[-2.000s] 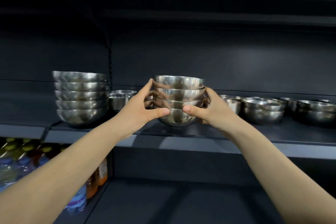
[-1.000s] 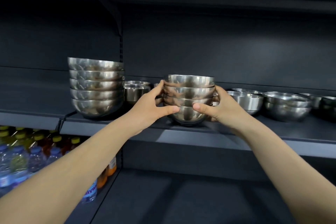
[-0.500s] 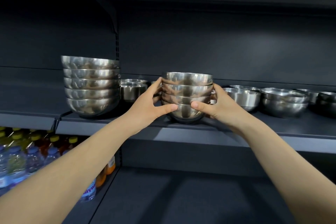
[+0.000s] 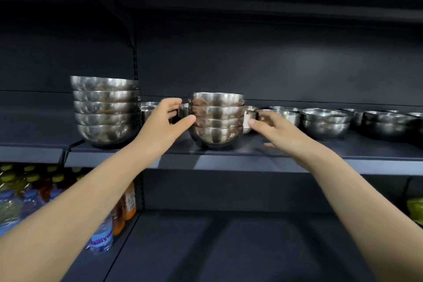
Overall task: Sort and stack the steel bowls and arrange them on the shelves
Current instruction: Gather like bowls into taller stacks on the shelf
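A person's two bare hands flank a stack of four nested polished steel bowls [image 4: 216, 119] standing upright near the front of a dark grey metal shelf [image 4: 229, 162], about midway along it. The left hand [image 4: 163, 125] is spread wide just left of the stack, fingers straight and thumb tip at the stack's side; whether it touches the steel cannot be told. The right hand [image 4: 272, 130] hovers just right of the stack, fingers loosely spread and holding nothing, clear of the bowls. Farther left on the same shelf stands a taller stack of five larger steel bowls [image 4: 106, 110]. A few small steel bowls [image 4: 148, 110] sit at the back between the two stacks. To the right, a pair of wide nested steel bowls [image 4: 325, 122] rests on the shelf, with more steel bowls [image 4: 386, 121] beyond it toward the far right edge. Below, at lower left, plastic drink bottles with coloured caps [image 4: 103, 233] crowd a lower shelf [image 4: 229, 247] of the same dark grey.
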